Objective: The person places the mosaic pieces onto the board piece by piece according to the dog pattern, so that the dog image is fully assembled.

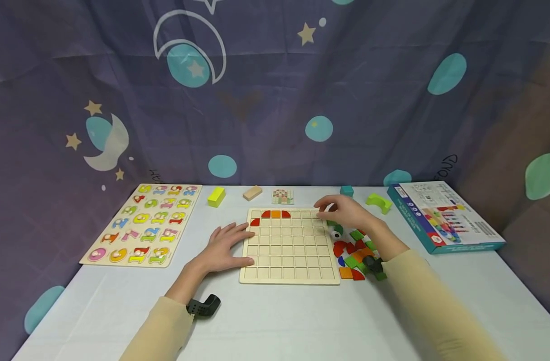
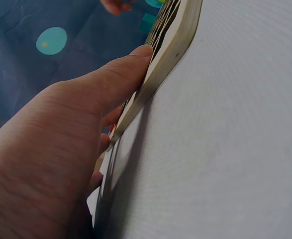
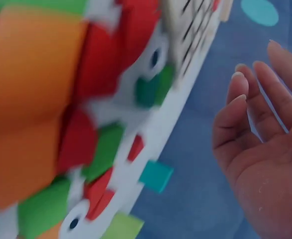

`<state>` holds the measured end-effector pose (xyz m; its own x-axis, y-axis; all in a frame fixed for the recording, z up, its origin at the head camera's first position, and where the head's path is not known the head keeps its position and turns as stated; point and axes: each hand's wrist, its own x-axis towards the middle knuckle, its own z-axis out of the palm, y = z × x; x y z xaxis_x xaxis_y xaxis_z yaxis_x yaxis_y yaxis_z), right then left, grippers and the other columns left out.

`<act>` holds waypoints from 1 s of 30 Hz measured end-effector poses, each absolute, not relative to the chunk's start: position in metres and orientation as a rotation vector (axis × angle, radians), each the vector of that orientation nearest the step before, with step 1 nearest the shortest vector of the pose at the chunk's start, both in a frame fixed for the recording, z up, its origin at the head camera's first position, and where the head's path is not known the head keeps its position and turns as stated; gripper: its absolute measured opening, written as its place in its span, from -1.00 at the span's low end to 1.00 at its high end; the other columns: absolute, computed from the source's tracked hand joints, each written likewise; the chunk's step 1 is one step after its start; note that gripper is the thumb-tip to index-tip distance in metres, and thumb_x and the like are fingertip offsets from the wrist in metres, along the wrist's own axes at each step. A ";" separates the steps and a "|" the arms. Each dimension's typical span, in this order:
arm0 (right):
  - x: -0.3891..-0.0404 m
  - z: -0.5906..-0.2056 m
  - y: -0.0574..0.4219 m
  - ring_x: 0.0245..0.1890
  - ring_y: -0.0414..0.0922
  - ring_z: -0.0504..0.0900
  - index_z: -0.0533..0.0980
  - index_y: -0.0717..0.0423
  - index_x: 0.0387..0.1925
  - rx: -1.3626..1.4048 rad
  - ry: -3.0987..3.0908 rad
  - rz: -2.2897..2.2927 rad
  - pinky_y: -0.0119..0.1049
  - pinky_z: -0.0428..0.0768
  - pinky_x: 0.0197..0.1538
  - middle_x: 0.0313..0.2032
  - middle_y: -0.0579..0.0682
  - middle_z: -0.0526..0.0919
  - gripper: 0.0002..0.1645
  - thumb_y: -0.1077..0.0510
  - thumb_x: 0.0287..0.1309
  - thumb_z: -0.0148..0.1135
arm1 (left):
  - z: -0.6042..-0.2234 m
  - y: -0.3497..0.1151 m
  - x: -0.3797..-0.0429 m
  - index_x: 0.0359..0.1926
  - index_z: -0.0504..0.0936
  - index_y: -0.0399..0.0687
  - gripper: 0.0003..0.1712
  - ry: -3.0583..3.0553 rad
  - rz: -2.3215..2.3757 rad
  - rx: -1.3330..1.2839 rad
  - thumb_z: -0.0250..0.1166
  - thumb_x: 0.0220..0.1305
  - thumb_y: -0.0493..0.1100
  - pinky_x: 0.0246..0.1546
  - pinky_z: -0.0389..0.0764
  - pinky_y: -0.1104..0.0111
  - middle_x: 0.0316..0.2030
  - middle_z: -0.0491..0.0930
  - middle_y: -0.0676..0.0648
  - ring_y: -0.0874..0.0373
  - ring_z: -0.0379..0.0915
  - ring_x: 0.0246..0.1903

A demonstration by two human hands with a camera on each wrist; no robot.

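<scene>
A pale wooden grid board (image 1: 289,246) lies flat on the table. Near its top left are red curved pieces (image 1: 255,222) and an orange square (image 1: 276,214). My left hand (image 1: 224,250) rests at the board's left edge with fingers spread; in the left wrist view its thumb (image 2: 123,74) touches the rim. Above the board's upper right corner is my right hand (image 1: 345,210), fingers loosely bent. Nothing shows between those fingers (image 3: 267,117) in the right wrist view. Just below that hand lies a loose pile of red, green and orange pieces (image 1: 354,254).
A wooden number puzzle (image 1: 184,228) lies at the left. Along the back are a yellow-green block (image 1: 216,197), a plain wood block (image 1: 252,192), a small pattern card (image 1: 282,196), a teal block (image 1: 347,190) and a green arch (image 1: 379,202). A box (image 1: 446,215) lies right.
</scene>
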<state>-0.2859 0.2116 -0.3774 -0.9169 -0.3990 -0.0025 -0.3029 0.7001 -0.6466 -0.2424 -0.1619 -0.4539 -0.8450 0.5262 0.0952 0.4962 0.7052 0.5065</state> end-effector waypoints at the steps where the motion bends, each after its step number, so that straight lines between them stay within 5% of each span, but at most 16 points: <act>1: -0.286 -0.378 0.216 -0.24 0.03 0.58 0.60 0.24 0.12 -0.556 2.774 -0.999 -0.20 0.60 -0.18 -0.12 0.05 0.64 -0.60 0.15 0.32 0.34 | -0.454 -0.162 -0.243 0.38 0.49 0.13 -0.14 2.848 0.821 0.856 0.42 0.10 0.33 0.42 -0.26 -0.22 0.51 0.18 -0.06 -0.18 -0.12 0.52; 30: -0.300 -0.407 0.234 -0.12 0.07 0.53 0.62 0.26 0.03 -0.352 2.783 -0.781 -0.01 0.57 0.10 -0.12 0.11 0.65 -0.68 0.23 0.28 0.35 | -0.456 -0.163 -0.243 0.38 0.50 0.14 -0.14 2.849 0.831 0.846 0.43 0.09 0.32 0.42 -0.27 -0.22 0.51 0.19 -0.04 -0.16 -0.13 0.52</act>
<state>-0.3002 0.2342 -0.4075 -0.9448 -0.2894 -0.1538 -0.1671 0.8289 -0.5338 -0.2426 -0.1627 -0.4558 -0.8481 0.5210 0.0960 0.4909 0.7048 0.5121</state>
